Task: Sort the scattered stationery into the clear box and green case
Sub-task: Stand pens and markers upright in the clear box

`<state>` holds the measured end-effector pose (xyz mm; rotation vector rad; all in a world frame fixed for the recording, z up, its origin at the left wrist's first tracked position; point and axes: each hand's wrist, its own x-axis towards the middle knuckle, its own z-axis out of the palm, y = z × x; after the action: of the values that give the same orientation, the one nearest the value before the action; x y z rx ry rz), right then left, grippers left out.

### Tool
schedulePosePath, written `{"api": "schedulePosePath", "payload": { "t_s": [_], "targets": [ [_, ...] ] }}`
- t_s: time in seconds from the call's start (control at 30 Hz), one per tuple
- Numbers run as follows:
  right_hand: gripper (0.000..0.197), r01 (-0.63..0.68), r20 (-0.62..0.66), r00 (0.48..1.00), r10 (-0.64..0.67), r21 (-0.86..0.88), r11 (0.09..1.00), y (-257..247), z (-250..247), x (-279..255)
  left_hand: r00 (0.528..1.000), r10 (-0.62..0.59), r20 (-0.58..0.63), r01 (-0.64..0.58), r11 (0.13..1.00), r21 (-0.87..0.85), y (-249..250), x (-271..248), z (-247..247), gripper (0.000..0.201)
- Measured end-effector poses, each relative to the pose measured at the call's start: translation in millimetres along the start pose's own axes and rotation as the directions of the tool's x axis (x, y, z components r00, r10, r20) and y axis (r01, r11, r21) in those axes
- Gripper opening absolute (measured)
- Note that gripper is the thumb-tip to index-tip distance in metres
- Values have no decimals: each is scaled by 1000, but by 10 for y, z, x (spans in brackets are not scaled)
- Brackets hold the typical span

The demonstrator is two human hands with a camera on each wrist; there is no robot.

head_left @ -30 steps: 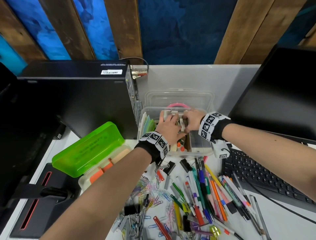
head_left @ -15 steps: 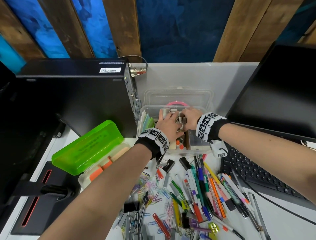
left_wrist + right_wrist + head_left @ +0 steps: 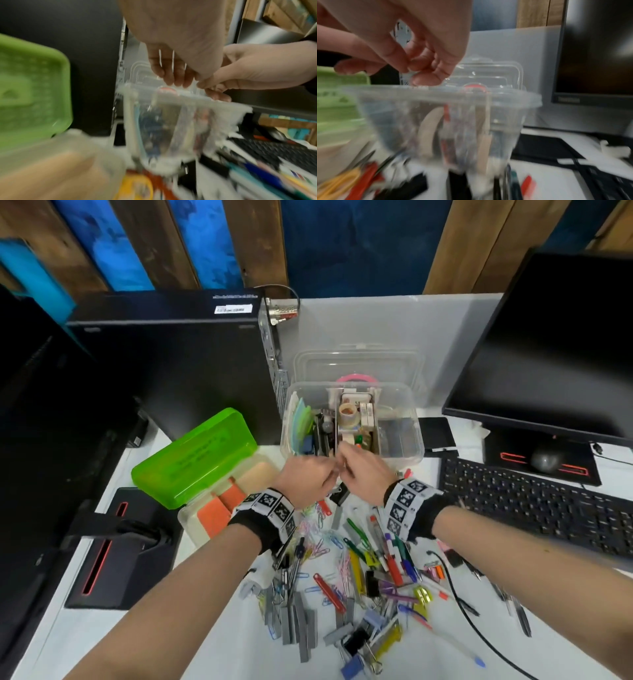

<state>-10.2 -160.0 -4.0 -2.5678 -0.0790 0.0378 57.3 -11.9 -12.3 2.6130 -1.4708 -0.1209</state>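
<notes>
Clear box (image 3: 406, 446) beyond curled, meeting hands (image 3: 337, 474)

The scene is evenly and brightly lit, with only soft shadows cast on the white desk (image 3: 219, 645). Wide-angle bending is seen toward the head view's edges. Both wrist views are heavily motion-blurred, worst from 5 to 7 o'clock.

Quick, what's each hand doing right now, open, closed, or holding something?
Left hand: fingers curled at the near rim of the clear box; cannot tell if it holds anything.
Right hand: fingers curled, fingertips pinched together; no held item can be made out.
</notes>
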Motion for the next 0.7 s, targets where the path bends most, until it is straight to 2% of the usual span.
{"api": "schedulePosePath", "payload": {
  "t_s": [0.1,0.17,0.27,0.33,0.4,0.47,0.7],
  "targets": [
    [15,59,112,992,-50,-85,995,-47,192,-215,982,-26,188,25,1000,7,128,-203,216,26],
    [19,80,192,980,-57,-115,990,-38,289,-356,954,-59,295,61,998,1,201,-329,397,27],
    [16,27,344,938,41,-189,982,75,328,-533,911,-82,405,114,992,-54,294,-446,629,30],
    [19,35,461,882,97,-269,963,189,333,-655,909,-74,409,111,991,-69,351,-462,685,29],
    [30,94,528,840,123,-365,926,274,358,-755,913,-61,403,102,992,-80,415,-443,692,29],
    [35,130,534,835,131,-423,897,315,403,-812,923,-48,381,83,994,-76,469,-412,691,29],
    [33,177,515,851,99,-459,871,302,479,-880,933,10,361,23,996,-86,581,-245,607,22]
  ]
}}
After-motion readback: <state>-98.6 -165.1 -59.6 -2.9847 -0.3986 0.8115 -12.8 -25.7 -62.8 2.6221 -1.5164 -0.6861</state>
